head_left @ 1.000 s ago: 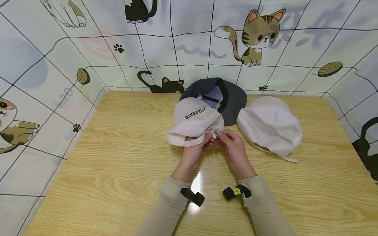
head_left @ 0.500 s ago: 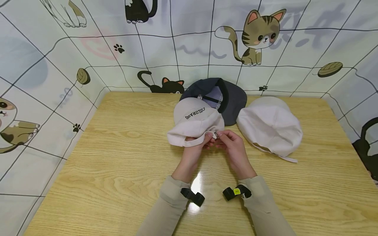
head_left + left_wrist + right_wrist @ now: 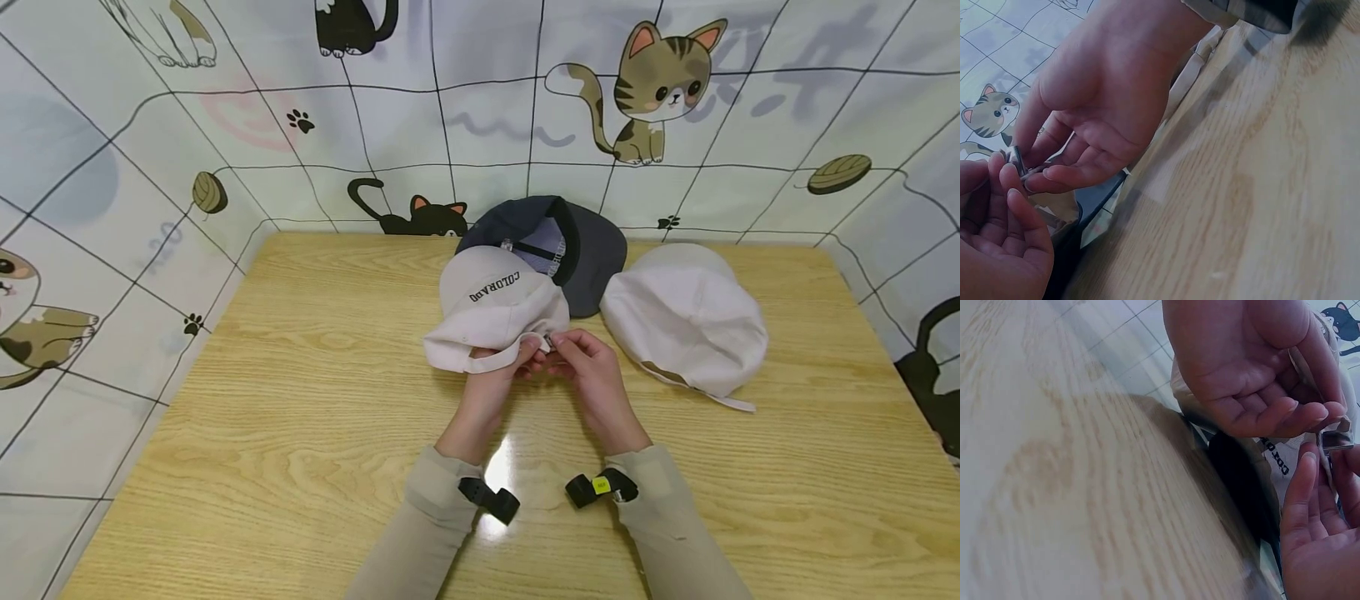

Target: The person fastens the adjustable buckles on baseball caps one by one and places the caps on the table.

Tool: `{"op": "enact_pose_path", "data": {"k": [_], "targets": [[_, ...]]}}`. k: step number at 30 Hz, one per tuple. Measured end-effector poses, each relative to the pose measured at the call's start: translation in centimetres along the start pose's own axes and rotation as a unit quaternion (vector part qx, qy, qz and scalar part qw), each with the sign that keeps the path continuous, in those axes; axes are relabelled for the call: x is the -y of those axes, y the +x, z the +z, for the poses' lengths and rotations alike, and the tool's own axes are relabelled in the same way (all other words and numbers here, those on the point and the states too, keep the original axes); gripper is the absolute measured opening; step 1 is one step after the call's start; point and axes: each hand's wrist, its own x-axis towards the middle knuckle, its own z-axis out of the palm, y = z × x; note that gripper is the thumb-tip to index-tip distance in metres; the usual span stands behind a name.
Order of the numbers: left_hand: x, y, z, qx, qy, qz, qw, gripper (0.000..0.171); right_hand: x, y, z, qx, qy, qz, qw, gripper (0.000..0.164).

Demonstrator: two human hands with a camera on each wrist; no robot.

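Observation:
A white baseball cap with COLORADO printed on it lies mid-table, its back strap toward the person. My left hand pinches the strap's end from the left, its wrist below the cap's rear opening. From the right, my right hand pinches the same spot with thumb and fingertips. Between both sets of fingertips sits a small metal buckle, also visible as a shiny buckle in the left wrist view. The fingers partly cover the strap end, so how it threads through the buckle cannot be told.
A dark navy cap lies upturned behind the white one, partly covered by it. Another white cap rests to the right, its loose strap end on the wooden table. A cat-print cloth hangs behind and beside the table.

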Motion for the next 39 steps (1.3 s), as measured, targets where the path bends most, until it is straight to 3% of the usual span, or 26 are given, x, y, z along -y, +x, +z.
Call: {"op": "enact_pose_path", "data": {"k": [6,9,13,16,39], "targets": [[1.2,0.5,0.0,-0.009,0.005,0.0,0.9999,0.022,-0.2,-0.2,-0.2,-0.009,0.002,0.006,1.0,0.017],[3.3,1.3,-0.5,-0.008,0.013,0.024,0.9996,0.025,-0.2,-0.3,-0.3,-0.009,-0.002,0.007,1.0,0.016],[3.3,1.3,-0.4,-0.007,0.007,0.022,0.9997,0.023,-0.2,-0.3,-0.4,-0.004,-0.005,0.009,1.0,0.016],[1.6,0.5,0.1,-0.013,0.007,0.003,0.9999,0.022,-0.3,-0.2,-0.5,0.001,-0.005,0.01,1.0,0.017],[1.4,0.5,-0.2,-0.013,0.006,0.007,0.9999,0.022,-0.3,0.0,-0.1,-0.004,-0.007,0.015,1.0,0.013]]}}
